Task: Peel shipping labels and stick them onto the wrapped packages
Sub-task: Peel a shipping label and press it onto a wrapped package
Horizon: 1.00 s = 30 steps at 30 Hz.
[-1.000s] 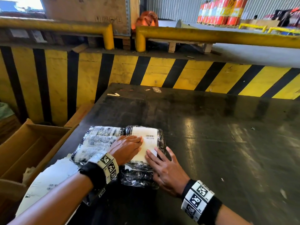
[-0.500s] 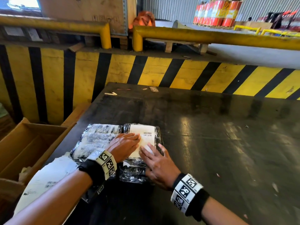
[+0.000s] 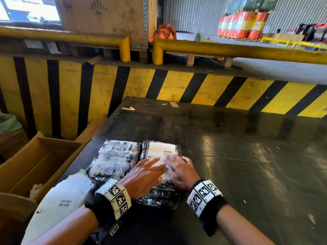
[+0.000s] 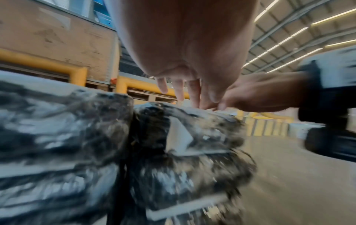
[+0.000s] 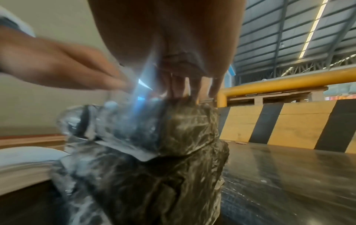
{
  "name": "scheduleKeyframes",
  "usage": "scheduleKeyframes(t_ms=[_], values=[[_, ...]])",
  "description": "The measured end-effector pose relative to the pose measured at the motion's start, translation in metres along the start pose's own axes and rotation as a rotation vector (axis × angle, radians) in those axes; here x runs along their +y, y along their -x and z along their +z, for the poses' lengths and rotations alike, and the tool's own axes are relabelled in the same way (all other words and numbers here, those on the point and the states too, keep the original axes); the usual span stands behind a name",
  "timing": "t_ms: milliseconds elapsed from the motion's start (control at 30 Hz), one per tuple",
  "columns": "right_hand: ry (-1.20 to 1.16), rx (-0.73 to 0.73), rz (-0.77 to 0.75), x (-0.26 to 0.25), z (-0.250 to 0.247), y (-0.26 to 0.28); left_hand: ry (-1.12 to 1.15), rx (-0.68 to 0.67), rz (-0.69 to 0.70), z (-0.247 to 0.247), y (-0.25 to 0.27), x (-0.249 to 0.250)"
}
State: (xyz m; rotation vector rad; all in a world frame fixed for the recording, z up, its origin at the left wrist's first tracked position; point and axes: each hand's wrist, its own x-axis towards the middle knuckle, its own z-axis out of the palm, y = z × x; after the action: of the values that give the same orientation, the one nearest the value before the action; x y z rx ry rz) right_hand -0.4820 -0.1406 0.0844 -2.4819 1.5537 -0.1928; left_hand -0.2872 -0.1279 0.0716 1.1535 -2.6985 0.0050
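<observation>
Two packages wrapped in crinkled clear film lie side by side near the dark table's left front corner. The right package (image 3: 160,195) carries a white shipping label (image 3: 160,152) with a barcode on top. My left hand (image 3: 144,174) and right hand (image 3: 178,169) both lie flat on that label, fingers straight and pressing down, fingertips nearly meeting. The wrist views show the same: my left hand's fingertips (image 4: 194,97) touch the package top (image 4: 185,130), and my right hand's fingers (image 5: 181,88) press the wrap (image 5: 173,126). The left package (image 3: 113,158) lies untouched and bears no shipping label.
A white sheet of labels (image 3: 58,200) hangs over the table's left edge beside my left forearm. An open cardboard box (image 3: 35,160) stands on the floor to the left. A yellow and black striped barrier (image 3: 177,85) runs behind the table (image 3: 247,165).
My right hand has slid left and forward onto the label, from beside the package to next to my left hand. My left hand's fingers have straightened flat on the label.
</observation>
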Motion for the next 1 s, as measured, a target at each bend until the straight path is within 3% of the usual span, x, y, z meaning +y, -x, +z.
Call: scheduleKeyframes(t_ms=[133,467,633,767,1000], values=[[0.000,-0.008,0.032,-0.001,0.009,-0.012,-0.146,-0.013,0.041,0.007,0.028,0.005],[-0.059,0.017,0.039,-0.002,0.011,-0.005,-0.182,-0.063,-0.020,-0.004,0.080,-0.004],[-0.045,0.012,0.054,-0.004,0.009,-0.006,-0.104,0.084,0.003,-0.016,0.041,0.003],[-0.044,0.004,0.063,-0.005,0.006,-0.007,-0.084,-0.020,-0.022,-0.009,0.020,-0.004],[-0.076,0.023,0.068,-0.008,0.007,-0.004,-0.015,-0.012,-0.044,-0.018,0.054,-0.025]])
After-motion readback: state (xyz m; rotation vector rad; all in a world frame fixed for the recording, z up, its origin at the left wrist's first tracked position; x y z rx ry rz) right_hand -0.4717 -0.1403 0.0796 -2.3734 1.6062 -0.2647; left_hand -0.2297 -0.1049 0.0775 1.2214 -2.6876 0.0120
